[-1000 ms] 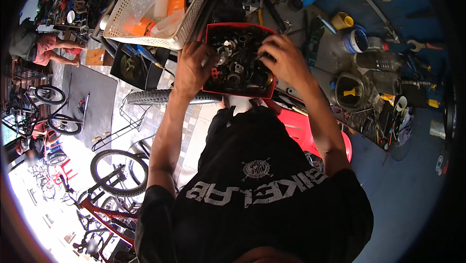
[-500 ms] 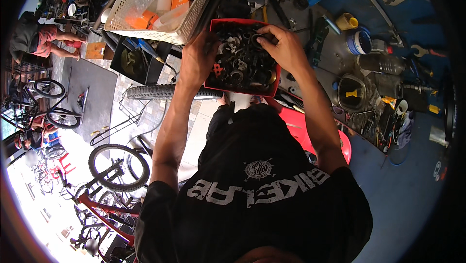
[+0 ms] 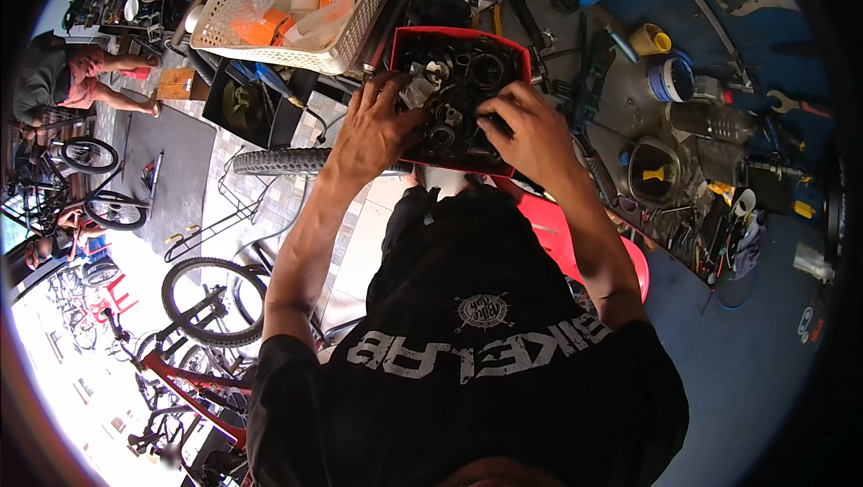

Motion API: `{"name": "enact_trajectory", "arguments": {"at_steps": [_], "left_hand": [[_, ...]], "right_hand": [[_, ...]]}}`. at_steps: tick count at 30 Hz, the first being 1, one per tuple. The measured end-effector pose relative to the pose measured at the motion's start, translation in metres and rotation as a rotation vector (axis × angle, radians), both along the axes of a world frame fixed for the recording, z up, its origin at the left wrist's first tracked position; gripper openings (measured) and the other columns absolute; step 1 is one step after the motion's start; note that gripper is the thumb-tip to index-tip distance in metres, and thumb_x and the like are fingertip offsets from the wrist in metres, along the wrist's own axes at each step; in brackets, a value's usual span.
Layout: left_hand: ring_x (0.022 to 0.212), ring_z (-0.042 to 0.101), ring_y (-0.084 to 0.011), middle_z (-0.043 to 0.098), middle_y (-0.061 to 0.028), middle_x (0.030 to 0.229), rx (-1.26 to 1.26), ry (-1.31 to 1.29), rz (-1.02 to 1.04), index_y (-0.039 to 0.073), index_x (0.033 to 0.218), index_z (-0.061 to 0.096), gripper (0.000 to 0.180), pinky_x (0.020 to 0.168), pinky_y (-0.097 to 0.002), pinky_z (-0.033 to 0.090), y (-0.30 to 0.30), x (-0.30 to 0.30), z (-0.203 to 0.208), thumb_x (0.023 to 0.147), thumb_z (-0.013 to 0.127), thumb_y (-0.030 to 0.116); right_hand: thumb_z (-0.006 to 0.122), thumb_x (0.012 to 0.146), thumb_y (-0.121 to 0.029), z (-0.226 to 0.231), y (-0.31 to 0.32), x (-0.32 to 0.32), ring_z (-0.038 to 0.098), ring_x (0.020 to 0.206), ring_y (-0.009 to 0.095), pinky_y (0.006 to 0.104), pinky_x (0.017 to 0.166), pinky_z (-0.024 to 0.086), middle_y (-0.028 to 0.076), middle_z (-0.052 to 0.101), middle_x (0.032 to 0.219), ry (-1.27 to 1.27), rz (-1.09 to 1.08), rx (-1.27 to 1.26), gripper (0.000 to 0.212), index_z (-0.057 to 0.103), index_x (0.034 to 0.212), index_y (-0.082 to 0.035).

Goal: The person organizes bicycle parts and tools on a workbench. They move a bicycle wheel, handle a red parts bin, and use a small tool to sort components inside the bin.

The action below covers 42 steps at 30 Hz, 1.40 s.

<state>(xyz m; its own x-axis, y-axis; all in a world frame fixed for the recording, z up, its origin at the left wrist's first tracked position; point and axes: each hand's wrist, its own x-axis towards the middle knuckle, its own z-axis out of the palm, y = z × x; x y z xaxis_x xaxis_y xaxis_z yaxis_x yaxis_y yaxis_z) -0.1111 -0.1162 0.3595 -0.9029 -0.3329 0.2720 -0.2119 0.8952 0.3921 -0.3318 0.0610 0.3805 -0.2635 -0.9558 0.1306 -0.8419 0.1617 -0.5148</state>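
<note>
A red open box (image 3: 463, 33) stands before me, filled with small dark and silvery metal bike parts. At its left side my left hand (image 3: 382, 123) reaches over the rim, fingers and thumb apart among the parts. A crumpled clear plastic bag (image 3: 416, 91) lies by its fingertips. Over the right side is my right hand (image 3: 526, 123), its bent fingers and thumb apart, touching the parts with nothing visible held. A dark ring-shaped part (image 3: 488, 70) rests in the far right corner of the box. Some contents are hidden under both hands.
A cream plastic basket (image 3: 333, 58) with packaging and an orange box stands far left. The cluttered workbench holds a blue-and-white tub (image 3: 671, 80), bottles and tools. Below it sits a red plastic chair (image 3: 557, 235). A bicycle tyre (image 3: 279, 162) and several bikes are at left; another person stands farther off.
My right hand has let go of a round dark part and moved nearer along the box. My left hand has moved from the rim inward over the parts, its fingers spreading.
</note>
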Motion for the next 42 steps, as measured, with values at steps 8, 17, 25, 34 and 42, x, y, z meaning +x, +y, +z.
{"name": "enact_trajectory", "arguments": {"at_steps": [8, 17, 25, 34, 42], "left_hand": [[0.134, 0.057, -0.0435, 0.063, -0.0198, 0.141, 0.185, 0.144, 0.091, 0.013, 0.111, 0.085, 0.024, 0.114, -0.0526, 0.049, -0.015, -0.004, -0.009, 0.088, 0.087, 0.014], [0.103, 0.077, -0.0286, 0.079, -0.0163, 0.109, 0.769, 0.191, 0.455, -0.001, 0.109, 0.082, 0.022, 0.095, -0.0386, 0.057, -0.004, -0.004, 0.003, 0.096, 0.085, 0.016], [0.096, 0.075, -0.0324, 0.08, -0.0136, 0.102, 0.619, 0.214, 0.395, 0.002, 0.103, 0.081, 0.016, 0.09, -0.0412, 0.057, 0.029, -0.004, 0.007, 0.091, 0.086, 0.011], [0.113, 0.069, -0.0327, 0.079, -0.0083, 0.11, 0.22, 0.128, 0.232, 0.009, 0.111, 0.081, 0.025, 0.1, -0.049, 0.051, 0.061, -0.001, -0.006, 0.09, 0.087, 0.021], [0.094, 0.074, -0.0337, 0.08, -0.0095, 0.099, 0.404, 0.181, 0.297, 0.006, 0.106, 0.081, 0.015, 0.082, -0.0432, 0.06, 0.046, 0.007, 0.02, 0.091, 0.086, 0.008]], "right_hand": [[0.08, 0.098, -0.027, -0.003, 0.011, 0.001, 0.071, 0.1, 0.029, 0.0442, 0.084, 0.059, 0.005, 0.068, 0.106, -0.001, -0.018, -0.001, 0.019, 0.078, 0.111, -0.014], [0.08, 0.098, -0.027, -0.003, 0.016, 0.004, 0.074, 0.101, 0.03, 0.0447, 0.085, 0.063, 0.006, 0.073, 0.102, -0.026, 0.005, 0.08, 0.019, 0.079, 0.11, -0.012], [0.08, 0.098, -0.022, 0.008, 0.001, -0.004, 0.07, 0.105, 0.032, 0.0449, 0.088, 0.059, 0.008, 0.073, 0.104, 0.012, -0.007, -0.064, 0.017, 0.078, 0.11, -0.011], [0.076, 0.099, -0.025, -0.02, -0.066, -0.015, 0.064, 0.128, 0.031, 0.0495, 0.11, 0.05, 0.009, 0.075, 0.13, 0.267, 0.032, -0.164, 0.036, 0.075, 0.131, -0.009], [0.075, 0.099, -0.024, -0.022, -0.027, 0.012, 0.057, 0.144, 0.033, 0.0519, 0.126, 0.036, 0.015, 0.061, 0.155, 0.226, 0.188, -0.017, 0.046, 0.07, 0.142, -0.007]]}}
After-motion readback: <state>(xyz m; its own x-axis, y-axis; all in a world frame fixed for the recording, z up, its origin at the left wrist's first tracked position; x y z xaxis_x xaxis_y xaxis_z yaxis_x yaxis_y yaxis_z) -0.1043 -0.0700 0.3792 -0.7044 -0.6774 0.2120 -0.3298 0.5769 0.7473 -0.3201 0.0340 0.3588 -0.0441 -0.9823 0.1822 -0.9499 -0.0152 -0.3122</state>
